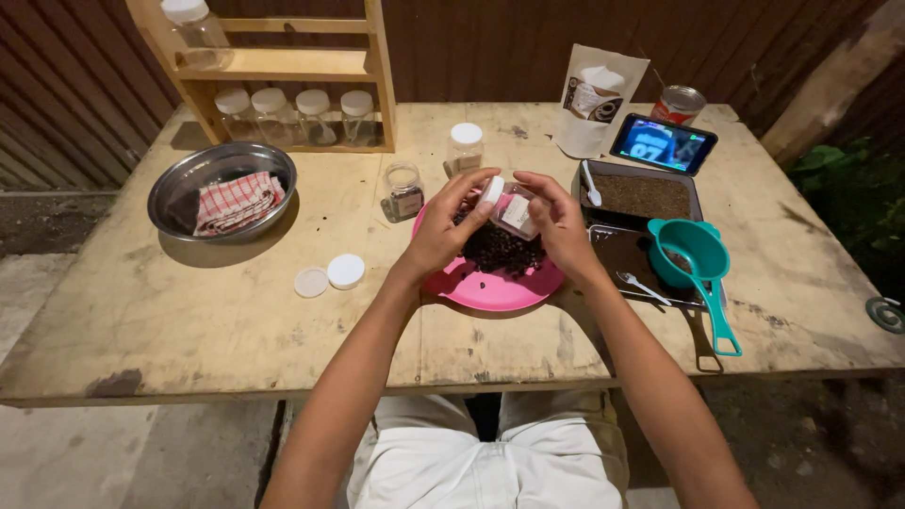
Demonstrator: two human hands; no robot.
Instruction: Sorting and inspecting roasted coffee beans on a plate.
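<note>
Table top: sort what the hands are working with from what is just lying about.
In use:
left hand at the white cap
right hand holding the small jar
pink plate of dark grains

Lying about:
steel bowl with checked cloth
two loose lids
teal strainer
phone
wooden rack

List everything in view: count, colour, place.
small jar: 1, clear with white lid, held in both hands over the plate
plate: 1, pink, table centre, bearing dark bits
open jar: 1, clear, left of plate
capped jar: 1, white lid, behind plate
loose lids: 2, white, left of plate
bowl: 1, steel, holding checked cloth
wooden rack: 1, holding capped jars
trays: 2, dark, right
scoop: 1, teal, on near tray
pouch: 1, white, far edge
tin: 1, beside pouch
phone: 1, lit
left hand: at lid
right hand: on jar
</note>
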